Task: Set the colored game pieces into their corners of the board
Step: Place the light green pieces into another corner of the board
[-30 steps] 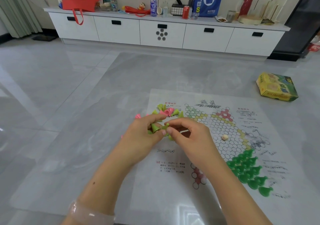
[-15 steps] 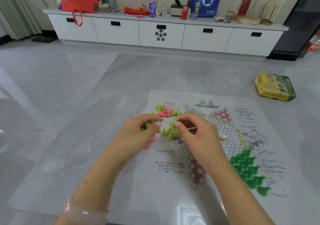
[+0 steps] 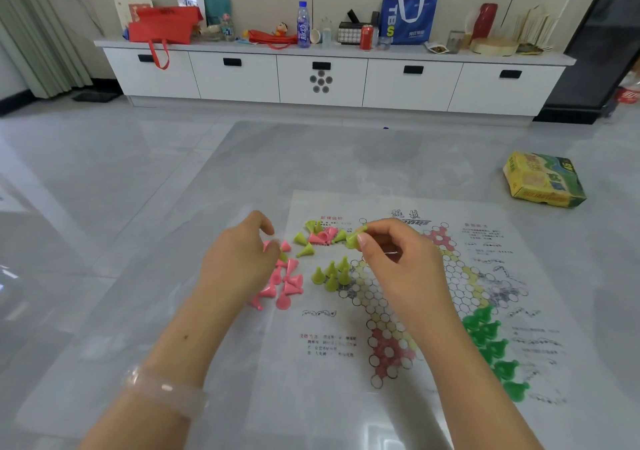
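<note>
**Yellow-green piece in hand, its corner close below**

The right hand (image 3: 398, 262) pinches one yellow-green piece (image 3: 356, 238) between thumb and fingertip, lifted off the board (image 3: 519, 276), its long axis tipped sideways. Four like pieces already stand (image 3: 331, 275) at about seven o'clock from it, at the yellow corner's tip, so this hand is the nearer one. The left hand (image 3: 242, 259) hovers with fingers loosely curled over the pink pieces (image 3: 282, 285); whether it touches one I cannot quite tell. More loose pieces (image 3: 320, 236) lie at nine o'clock from the held one. The green pieces (image 3: 491, 349) fill the corner at five o'clock.
</note>
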Demonstrator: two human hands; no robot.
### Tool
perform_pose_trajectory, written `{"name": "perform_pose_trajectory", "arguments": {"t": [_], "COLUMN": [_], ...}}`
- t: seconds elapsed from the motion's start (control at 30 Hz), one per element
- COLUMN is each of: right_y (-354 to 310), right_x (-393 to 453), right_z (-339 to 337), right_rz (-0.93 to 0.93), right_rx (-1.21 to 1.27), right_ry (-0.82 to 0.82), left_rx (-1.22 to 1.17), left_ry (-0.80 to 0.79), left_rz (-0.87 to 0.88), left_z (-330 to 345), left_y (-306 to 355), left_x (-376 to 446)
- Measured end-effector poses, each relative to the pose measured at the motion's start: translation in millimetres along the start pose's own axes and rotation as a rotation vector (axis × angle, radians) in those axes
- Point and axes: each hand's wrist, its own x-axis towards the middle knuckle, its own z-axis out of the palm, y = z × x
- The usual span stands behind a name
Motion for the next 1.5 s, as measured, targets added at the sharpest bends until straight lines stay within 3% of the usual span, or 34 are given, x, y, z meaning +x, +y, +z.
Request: {"name": "perform_pose_trajectory", "arguments": {"t": [0.17,0.3,0.5,0.6,0.73,0.87,1.0,1.2,1.5], "right_y": [0,2,8,12,17,23,28,30,34], "right_x": [0,1,1,2,0,-6,-9,-12,-15], "right_z": [-6,-10,-9,-8,-5,-1,4,9,16], "right_rz": [0.000,0.002,0.009,0.048,0.099,0.123,0.129,0.096,0.048], "right_rx": [0.003,0.004,-0.048,-0.091,-0.177,-0.356,-0.515,-0.555,-0.653], "right_ry": [0.003,0.013,0.012,0.013,-0.048,-0.120,-0.163,-0.163,-0.167], "left_rx": [0.308,0.347,0.153,-0.081,-0.474,-0.659,-0.686,-0.696,-0.651], "left_ry": [-0.099,-0.095,-0.035,0.037,-0.011,-0.026,-0.042,-0.004,-0.069], "left_rz": [0.050,0.035,0.026,-0.019,-0.187,-0.248,-0.237,-0.176,-0.146], "left_z": [9,19,15,6,0,-5,-2,-5,-3], "left_y": [2,-5,-6,-6,-5,-4,-3,-3,-9], "left_x": [21,25,16,-1,-26,-26,-28,-28,-27]}}
